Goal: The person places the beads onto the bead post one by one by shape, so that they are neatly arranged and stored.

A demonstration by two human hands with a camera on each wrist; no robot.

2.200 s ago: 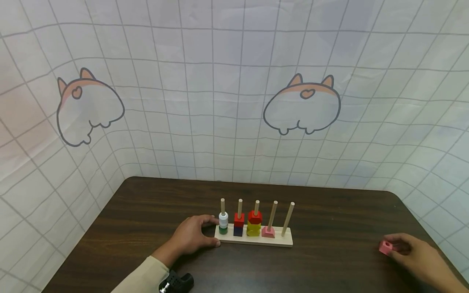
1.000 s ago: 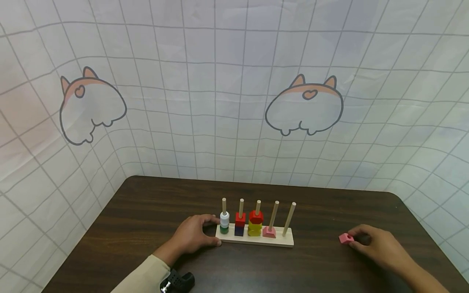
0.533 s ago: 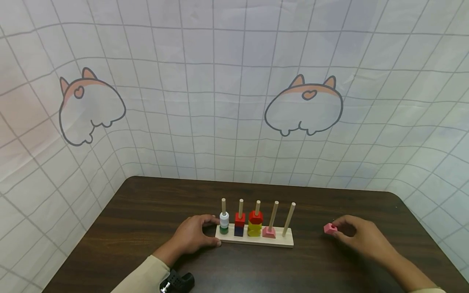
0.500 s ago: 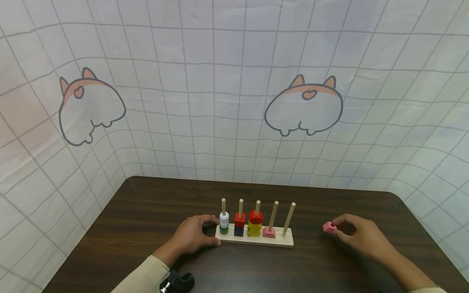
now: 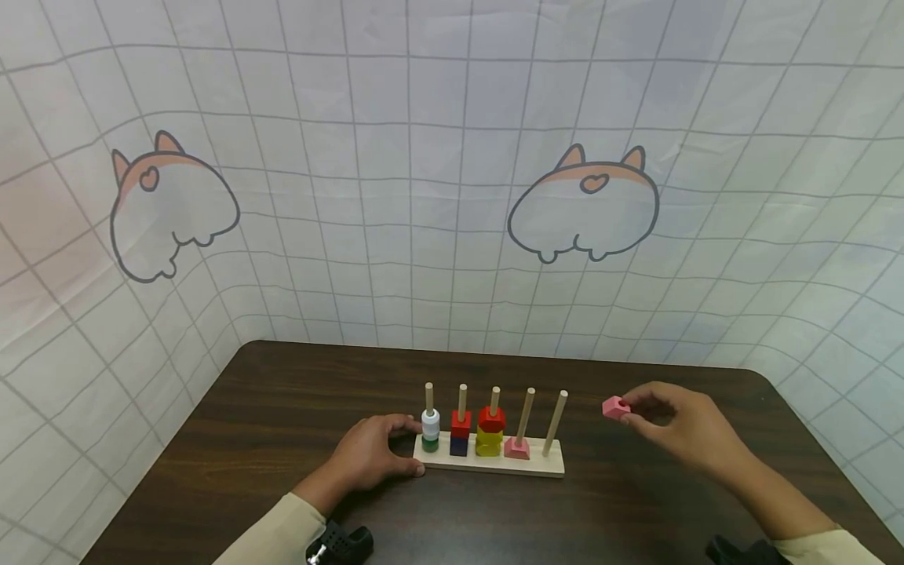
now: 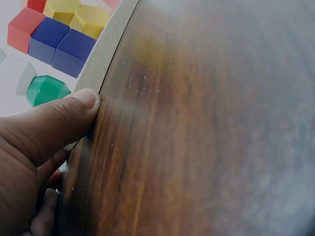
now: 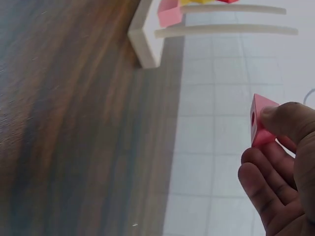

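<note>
A pale wooden peg board with a row of upright pegs stands on the table. My left hand grips its left end, thumb on the front edge. From the left, the pegs bear white beads over green, a red block over dark blue, and a red piece over yellow. One pink trapezoid block sits low on the fourth peg; the rightmost peg is bare. Right of the board, my right hand pinches another pink block with a hole, raised above the table.
The dark wooden table has a rounded far edge. Behind it hangs a white grid-patterned curtain with cartoon prints. Black straps sit at both wrists, with a device on the left one.
My right hand has carried the pink block leftward from the table's right side and lifted it towards the board. My left hand stays on the board's end.
</note>
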